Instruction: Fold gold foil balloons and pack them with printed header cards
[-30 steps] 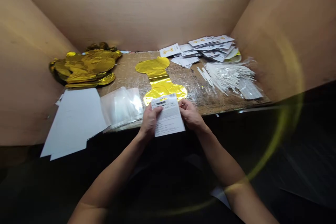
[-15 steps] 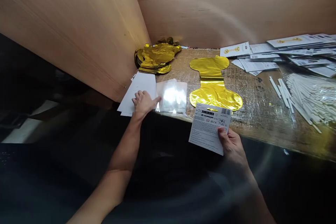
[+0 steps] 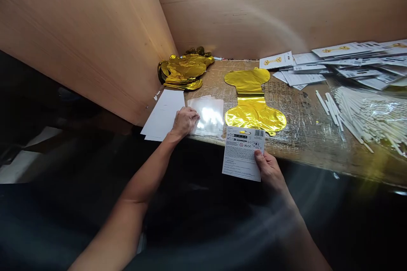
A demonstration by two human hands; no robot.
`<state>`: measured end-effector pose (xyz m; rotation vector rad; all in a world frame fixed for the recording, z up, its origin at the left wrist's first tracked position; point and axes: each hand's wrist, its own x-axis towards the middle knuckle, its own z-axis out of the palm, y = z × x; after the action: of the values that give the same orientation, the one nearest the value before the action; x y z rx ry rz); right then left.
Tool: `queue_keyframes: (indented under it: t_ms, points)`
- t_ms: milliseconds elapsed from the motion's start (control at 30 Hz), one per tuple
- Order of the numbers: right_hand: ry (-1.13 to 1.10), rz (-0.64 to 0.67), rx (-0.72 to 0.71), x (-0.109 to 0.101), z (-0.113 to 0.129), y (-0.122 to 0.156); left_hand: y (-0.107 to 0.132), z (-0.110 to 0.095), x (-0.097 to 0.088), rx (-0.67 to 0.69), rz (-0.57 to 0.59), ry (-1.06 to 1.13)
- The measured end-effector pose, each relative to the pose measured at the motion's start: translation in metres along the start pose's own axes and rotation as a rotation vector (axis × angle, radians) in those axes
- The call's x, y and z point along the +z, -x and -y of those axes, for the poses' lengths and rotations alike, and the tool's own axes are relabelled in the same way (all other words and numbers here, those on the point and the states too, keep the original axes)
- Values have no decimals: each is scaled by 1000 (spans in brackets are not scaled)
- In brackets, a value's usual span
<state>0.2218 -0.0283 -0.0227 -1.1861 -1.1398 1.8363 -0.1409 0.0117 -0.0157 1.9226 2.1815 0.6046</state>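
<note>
My right hand [image 3: 269, 169] pinches the lower right edge of a white printed card [image 3: 243, 153], which has a barcode and small print on its upward face. The card's top edge lies just below a flat gold foil balloon [image 3: 252, 101] on the table. My left hand [image 3: 185, 121] rests with its fingers on a stack of clear plastic bags [image 3: 207, 115]. Its heel is beside a stack of white sheets [image 3: 163, 114]. Part of the stack lies under that hand.
A heap of gold foil balloons [image 3: 183, 70] lies in the far left corner. Printed white cards [image 3: 337, 65] are spread at the back right, with white sticks in clear plastic [image 3: 365, 118] before them. Wooden walls [image 3: 79, 38] enclose the plastic-covered table [image 3: 305, 144].
My left hand has let go of the card and moved left onto the plastic bags. My right hand keeps the card. The view has swung right, and the card has shifted slightly left since the half-second frame.
</note>
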Motion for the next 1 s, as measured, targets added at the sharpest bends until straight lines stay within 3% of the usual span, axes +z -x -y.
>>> queue_keyframes:
  t_ms: [133,300,400,467,633,733,767,833,900,933,1000]
  points:
    - [-126,-87,1,1,5,1,-10,3,10,91,-9,53]
    - [-321,-170,-14,0,8,2,-23,7,12,131,-182,136]
    - [-338,-160,-56,2,10,-2,-19,-10,0,106,-312,339]
    - [-320,-121,-121,6,15,-9,-9,-33,-7,111,-300,520]
    - [-279,-30,-306,13,37,-43,25,-100,0,163,-6,930]
    - [-250,-13,-340,1,41,-47,42,-130,16,-31,97,1294]
    - [-231,-28,-345,-5,39,-43,49,-138,21,-140,192,1437]
    - [-172,-63,-345,-20,32,-29,61,-154,30,-347,494,1654]
    - [-105,-89,-325,-36,23,-11,70,-168,37,-465,787,1729]
    - [-76,-101,-316,-44,19,-1,73,-174,42,-484,854,1733]
    - [-37,-140,-304,-58,15,17,75,-186,53,-449,824,1720]
